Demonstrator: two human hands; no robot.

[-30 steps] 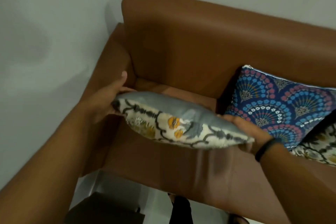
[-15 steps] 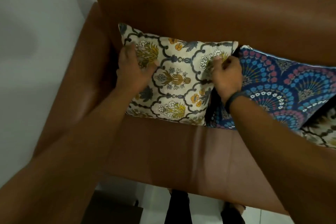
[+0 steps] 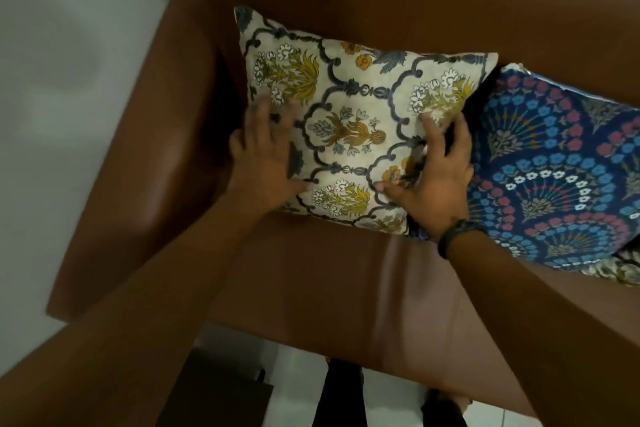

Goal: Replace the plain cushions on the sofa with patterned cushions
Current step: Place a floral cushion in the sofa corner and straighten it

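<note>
A cream cushion (image 3: 353, 128) with grey lattice and yellow flowers leans upright against the backrest in the left corner of the brown leather sofa (image 3: 346, 288). My left hand (image 3: 263, 156) lies flat on its lower left part, fingers spread. Over its lower right edge my right hand (image 3: 436, 180) rests with fingers apart; a black band is on that wrist. Touching the cream cushion's right side, a blue cushion (image 3: 554, 166) with fan motifs leans on the backrest. No plain cushion is in view.
The edge of a third patterned cushion (image 3: 620, 269) peeks out under the blue one at the far right. The sofa's left armrest (image 3: 138, 166) stands against a pale wall. A dark box-like object (image 3: 214, 392) sits on the white floor beside my legs (image 3: 341, 395).
The cream cushion went from flat between my hands above the seat to upright against the backrest. Both hands then slid down its face and spread out.
</note>
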